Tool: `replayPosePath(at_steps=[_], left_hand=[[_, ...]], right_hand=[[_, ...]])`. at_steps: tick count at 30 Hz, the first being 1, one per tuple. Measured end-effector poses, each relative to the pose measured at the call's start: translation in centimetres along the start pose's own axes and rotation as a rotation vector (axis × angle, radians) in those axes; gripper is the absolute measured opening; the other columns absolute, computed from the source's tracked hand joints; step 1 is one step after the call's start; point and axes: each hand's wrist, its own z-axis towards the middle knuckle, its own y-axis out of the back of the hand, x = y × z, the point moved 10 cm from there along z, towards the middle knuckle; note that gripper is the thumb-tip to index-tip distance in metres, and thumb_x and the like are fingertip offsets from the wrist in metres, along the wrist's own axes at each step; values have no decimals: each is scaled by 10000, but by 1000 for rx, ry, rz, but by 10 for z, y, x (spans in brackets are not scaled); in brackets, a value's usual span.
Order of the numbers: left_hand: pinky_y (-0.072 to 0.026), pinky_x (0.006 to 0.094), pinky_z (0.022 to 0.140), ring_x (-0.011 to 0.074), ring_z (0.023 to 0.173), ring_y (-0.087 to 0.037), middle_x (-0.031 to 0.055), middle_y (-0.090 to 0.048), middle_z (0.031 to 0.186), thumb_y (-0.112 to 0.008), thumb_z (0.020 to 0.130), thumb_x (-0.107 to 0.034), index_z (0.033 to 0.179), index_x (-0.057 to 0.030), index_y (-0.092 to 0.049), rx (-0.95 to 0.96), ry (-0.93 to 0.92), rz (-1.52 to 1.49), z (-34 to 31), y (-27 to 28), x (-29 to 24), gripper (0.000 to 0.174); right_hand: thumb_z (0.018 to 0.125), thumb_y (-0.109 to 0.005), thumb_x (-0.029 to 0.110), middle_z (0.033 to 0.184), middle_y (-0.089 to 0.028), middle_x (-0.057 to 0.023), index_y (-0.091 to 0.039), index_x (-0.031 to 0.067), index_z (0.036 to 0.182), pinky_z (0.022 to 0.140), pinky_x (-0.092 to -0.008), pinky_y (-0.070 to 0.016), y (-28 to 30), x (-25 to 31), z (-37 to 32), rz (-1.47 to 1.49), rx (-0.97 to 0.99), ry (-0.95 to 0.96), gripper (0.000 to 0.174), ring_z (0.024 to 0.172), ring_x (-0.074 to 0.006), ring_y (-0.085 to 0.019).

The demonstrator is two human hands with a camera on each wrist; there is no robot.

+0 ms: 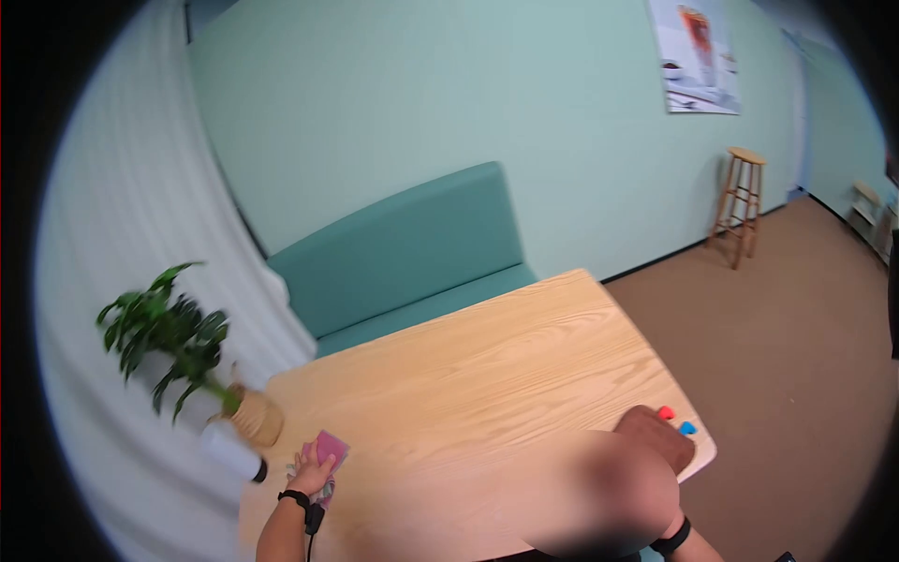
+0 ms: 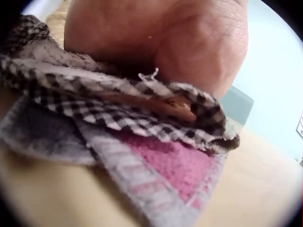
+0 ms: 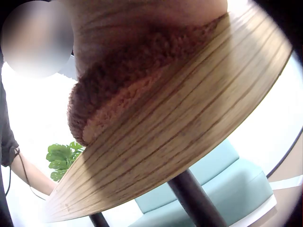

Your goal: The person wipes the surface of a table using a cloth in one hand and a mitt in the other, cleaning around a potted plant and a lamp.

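Note:
At the table's left end my left hand (image 1: 314, 473) grips a loose bundle of cloths, its fingers and thumb spread over them. In the left wrist view the bundle shows a black-and-white checked cloth (image 2: 104, 111) folded under the hand, with a pink cloth (image 2: 175, 163) and a grey cloth (image 2: 42, 137) below it. My right hand (image 3: 151, 19) is on a thick, fuzzy brown cloth (image 1: 655, 436) at the table's right end, close to the edge. A blurred patch covers most of that hand in the head view, and its fingers are hidden in the right wrist view.
A small red piece (image 1: 666, 412) and a blue piece (image 1: 688, 428) sit beside the brown cloth near the corner of the wooden table (image 1: 468, 375). A white cylinder with a black end (image 1: 234, 451) and a potted plant (image 1: 255, 417) are at the left. A green bench (image 1: 403, 253) stands behind.

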Motion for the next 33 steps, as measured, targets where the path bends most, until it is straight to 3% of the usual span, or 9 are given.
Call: replayPosePath(at_steps=[4, 7, 8, 11, 14, 21, 24, 33], left_hand=[[-73, 761, 1217, 436, 1628, -16, 105, -102, 1787, -508, 982, -709, 1703, -288, -149, -52, 95, -45, -67, 13, 97, 908], [-53, 784, 1199, 449, 1625, -42, 113, -137, 1782, -513, 968, -725, 1698, -283, -187, -132, 16, -111, -60, 7, 143, 913], [-43, 788, 1196, 453, 1624, -39, 117, -134, 1782, -511, 967, -727, 1699, -279, -184, -122, 77, -96, -62, 4, 156, 918], [-3, 805, 1179, 462, 1622, -33, 136, -130, 1781, -504, 967, -729, 1703, -276, -168, -80, 211, -55, -94, 20, 110, 927], [-1, 806, 1177, 467, 1621, -31, 145, -124, 1780, -502, 970, -726, 1705, -273, -154, -73, 167, -33, -96, 13, 101, 930], [-74, 786, 1185, 497, 1611, -58, 238, -127, 1757, -479, 1001, -724, 1703, -245, -158, -17, -163, 76, -108, -17, 9, 909], [-109, 794, 1175, 507, 1606, -67, 241, -133, 1754, -460, 1002, -739, 1701, -250, -172, -5, -361, 189, -104, -36, -54, 900], [-95, 818, 1150, 482, 1614, -62, 207, -109, 1766, -432, 1009, -736, 1699, -267, -193, 72, -559, 250, -47, -54, -273, 868]], right_hand=[[800, -772, 314, 762, -618, -137, -653, 83, 796, 642, -475, -533, -8, -3, -4, -42, 17, -40, 260, 710, -367, -651], [791, -779, 284, 753, -591, -134, -629, 69, 801, 646, -481, -520, -9, 0, -5, -67, 4, -44, 262, 736, -366, -642], [790, -779, 280, 753, -590, -135, -623, 67, 801, 645, -481, -519, -11, 1, -5, -69, 9, -42, 264, 736, -366, -641], [784, -783, 264, 756, -588, -145, -594, 62, 801, 644, -487, -511, -12, -1, -6, -75, 5, -39, 277, 734, -377, -634], [780, -781, 255, 759, -587, -152, -595, 59, 809, 642, -492, -508, -11, 0, -7, -63, -16, -34, 272, 734, -387, -628], [760, -771, 230, 777, -588, -163, -606, 43, 832, 653, -493, -502, -12, 4, -2, -78, 7, -52, 259, 751, -396, -624], [758, -770, 235, 775, -583, -161, -610, 42, 836, 651, -493, -499, -12, 4, -2, -86, 10, -43, 262, 743, -393, -620], [754, -775, 281, 775, -587, -148, -614, 55, 804, 646, -482, -506, -14, -1, -2, -69, 21, -51, 282, 731, -377, -624]])
